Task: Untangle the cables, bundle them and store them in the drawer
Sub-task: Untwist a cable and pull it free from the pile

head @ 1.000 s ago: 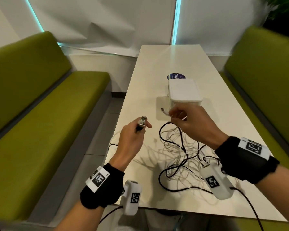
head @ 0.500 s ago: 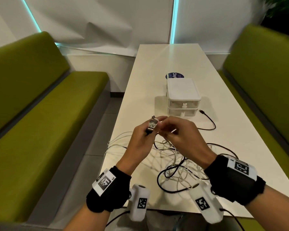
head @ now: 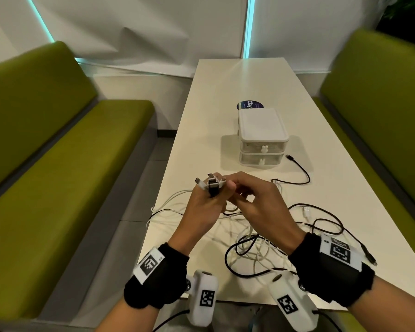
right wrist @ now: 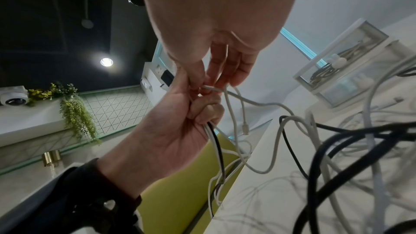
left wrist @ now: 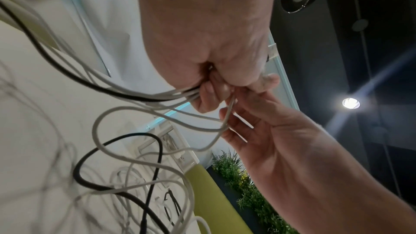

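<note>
The cables (head: 254, 238) lie in a loose black-and-white tangle on the near end of the white table (head: 201, 130), with several strands running up into your hands above it. Your left hand (head: 201, 207) is curled tight around a gathered bunch of those strands, black and white together; the connector ends (head: 211, 184) stick up out of the top of the fist. Your right hand (head: 256, 204) meets it just beside the plugs, thumb and fingertips pinching one white cable (left wrist: 227, 113) (the left wrist view shows it passing between those fingers and looping down to the heap). One black cable (head: 300, 171) trails apart from the tangle, its plug lying just beside the drawer unit (head: 261, 137). That unit, white with two clear drawers stacked, stands further up the table, both drawers pushed in; the upper one already holds some cable, seen through its clear front in the right wrist view. A dark round sticker (head: 249, 105) shows behind it. Green benches (head: 65, 164) flank the table on both sides.
</note>
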A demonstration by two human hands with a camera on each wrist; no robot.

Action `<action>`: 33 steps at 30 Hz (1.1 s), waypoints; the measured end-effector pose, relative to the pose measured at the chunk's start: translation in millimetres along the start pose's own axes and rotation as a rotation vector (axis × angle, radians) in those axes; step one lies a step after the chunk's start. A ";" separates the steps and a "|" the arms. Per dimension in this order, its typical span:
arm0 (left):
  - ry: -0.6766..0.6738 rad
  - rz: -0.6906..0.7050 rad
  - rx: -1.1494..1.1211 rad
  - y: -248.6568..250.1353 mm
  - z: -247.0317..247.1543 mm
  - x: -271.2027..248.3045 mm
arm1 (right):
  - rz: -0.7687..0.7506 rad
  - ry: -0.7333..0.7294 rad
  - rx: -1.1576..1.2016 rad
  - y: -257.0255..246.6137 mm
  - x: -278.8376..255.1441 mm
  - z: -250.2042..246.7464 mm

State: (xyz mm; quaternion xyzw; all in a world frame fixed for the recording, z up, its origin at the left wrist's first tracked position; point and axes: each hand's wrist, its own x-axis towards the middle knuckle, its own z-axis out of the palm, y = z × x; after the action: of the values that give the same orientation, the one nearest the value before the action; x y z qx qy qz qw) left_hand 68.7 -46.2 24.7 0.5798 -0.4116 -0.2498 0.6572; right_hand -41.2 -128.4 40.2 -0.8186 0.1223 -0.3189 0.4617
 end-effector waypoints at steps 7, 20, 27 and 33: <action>-0.015 -0.038 0.059 4.1 1.2 -0.6 | 0.009 -0.055 -0.071 5.3 1.3 -2.5; 0.300 -0.174 -0.087 9.8 -3.0 0.5 | 0.075 -0.112 -0.267 2.1 2.4 21.3; 0.314 -0.128 -0.012 10.7 -10.9 0.4 | 0.113 -0.163 -0.079 5.5 3.7 22.6; 0.348 -0.083 -0.034 5.3 -6.7 -4.0 | 0.066 -0.185 -0.206 18.5 13.8 15.8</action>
State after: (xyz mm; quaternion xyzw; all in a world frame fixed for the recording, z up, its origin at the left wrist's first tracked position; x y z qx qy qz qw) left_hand 71.3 -38.2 28.9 0.6196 -0.2634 -0.1794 0.7173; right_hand -18.8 -134.7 24.6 -0.8832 0.1381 -0.2126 0.3947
